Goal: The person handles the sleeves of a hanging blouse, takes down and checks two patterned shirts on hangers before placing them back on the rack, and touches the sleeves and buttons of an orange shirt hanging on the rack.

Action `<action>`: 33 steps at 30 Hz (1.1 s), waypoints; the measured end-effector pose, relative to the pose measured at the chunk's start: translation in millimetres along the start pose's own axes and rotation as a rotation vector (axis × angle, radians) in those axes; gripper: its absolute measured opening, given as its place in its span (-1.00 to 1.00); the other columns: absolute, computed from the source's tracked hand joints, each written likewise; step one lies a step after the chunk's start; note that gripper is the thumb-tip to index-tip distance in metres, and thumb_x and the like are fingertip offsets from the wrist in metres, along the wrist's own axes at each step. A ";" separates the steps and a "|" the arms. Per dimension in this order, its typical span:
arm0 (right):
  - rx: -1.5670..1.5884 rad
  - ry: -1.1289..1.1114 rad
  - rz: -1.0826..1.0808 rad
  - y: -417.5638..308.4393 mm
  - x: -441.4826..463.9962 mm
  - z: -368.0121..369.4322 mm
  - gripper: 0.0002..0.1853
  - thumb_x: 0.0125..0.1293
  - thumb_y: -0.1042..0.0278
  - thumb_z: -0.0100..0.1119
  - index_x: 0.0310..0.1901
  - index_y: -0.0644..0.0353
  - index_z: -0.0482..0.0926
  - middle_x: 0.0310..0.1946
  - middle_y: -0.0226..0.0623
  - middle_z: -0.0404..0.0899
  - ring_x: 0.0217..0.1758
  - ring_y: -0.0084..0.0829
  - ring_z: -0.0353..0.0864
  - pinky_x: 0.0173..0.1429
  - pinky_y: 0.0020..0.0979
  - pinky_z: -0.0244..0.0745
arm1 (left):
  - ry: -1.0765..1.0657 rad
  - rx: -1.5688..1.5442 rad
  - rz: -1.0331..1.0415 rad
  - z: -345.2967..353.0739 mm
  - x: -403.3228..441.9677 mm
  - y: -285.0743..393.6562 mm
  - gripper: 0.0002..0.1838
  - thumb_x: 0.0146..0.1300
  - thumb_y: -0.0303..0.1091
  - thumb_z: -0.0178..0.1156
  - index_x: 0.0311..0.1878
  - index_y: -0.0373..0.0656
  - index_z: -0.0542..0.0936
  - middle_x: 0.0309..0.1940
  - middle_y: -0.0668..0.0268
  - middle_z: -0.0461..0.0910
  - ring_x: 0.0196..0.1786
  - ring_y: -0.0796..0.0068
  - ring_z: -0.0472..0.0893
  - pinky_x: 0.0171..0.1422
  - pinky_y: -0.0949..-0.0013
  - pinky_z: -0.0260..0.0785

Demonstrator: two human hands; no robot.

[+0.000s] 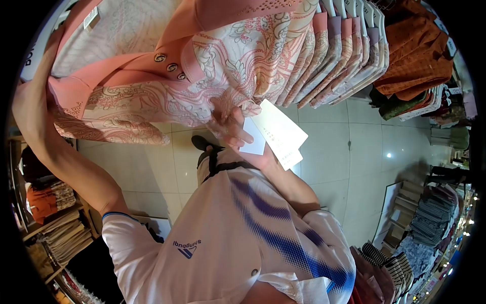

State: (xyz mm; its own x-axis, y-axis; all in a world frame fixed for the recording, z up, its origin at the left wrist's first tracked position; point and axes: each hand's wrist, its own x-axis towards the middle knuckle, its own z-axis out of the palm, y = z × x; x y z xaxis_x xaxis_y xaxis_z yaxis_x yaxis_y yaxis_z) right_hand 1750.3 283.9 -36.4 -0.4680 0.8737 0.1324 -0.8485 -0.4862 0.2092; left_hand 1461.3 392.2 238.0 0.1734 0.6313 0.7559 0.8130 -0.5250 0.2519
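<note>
A pink and cream paisley-patterned shirt [223, 66] with plain pink trim and dark round buttons [172, 67] is stretched out in front of me. My left hand [44, 73] is at its far left edge, closed on the pink trim, with the fingertips partly hidden by the cloth. My right hand [238, 133] is below the shirt, fingers bent around a small white tag [254, 138] and touching the patterned fabric. Larger cream hang tags [281, 133] fan out beside that hand. Another small label [91, 18] hangs inside the shirt at the upper left.
Similar shirts [336, 58] hang in a row on white hangers to the right. Beyond them is a rust-orange garment [415, 55]. Shelves with folded clothes [66, 235] stand at lower left, and striped clothing [433, 215] is at right. Pale tiles [324, 152] cover the floor.
</note>
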 end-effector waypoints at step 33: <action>-0.454 0.070 -0.070 -11.2 1.1 8.4 -0.59 0.41 0.03 -0.10 0.19 0.02 0.28 -0.04 -0.26 0.43 -0.34 -0.54 0.25 -0.21 -0.49 0.22 | 0.083 -0.156 -0.111 12.6 -6.2 7.6 -0.67 0.08 -0.58 0.33 -0.05 -0.45 0.55 -0.16 0.18 0.63 -0.14 0.52 0.61 0.04 0.51 0.41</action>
State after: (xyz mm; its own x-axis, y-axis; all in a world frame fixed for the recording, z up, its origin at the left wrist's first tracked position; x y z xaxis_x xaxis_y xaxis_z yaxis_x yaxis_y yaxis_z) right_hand 1761.4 290.2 -30.5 -0.4082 0.9106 0.0638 -0.8936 -0.3843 -0.2319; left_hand 1473.3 391.5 227.6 0.0359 0.6440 0.7642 0.7277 -0.5410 0.4217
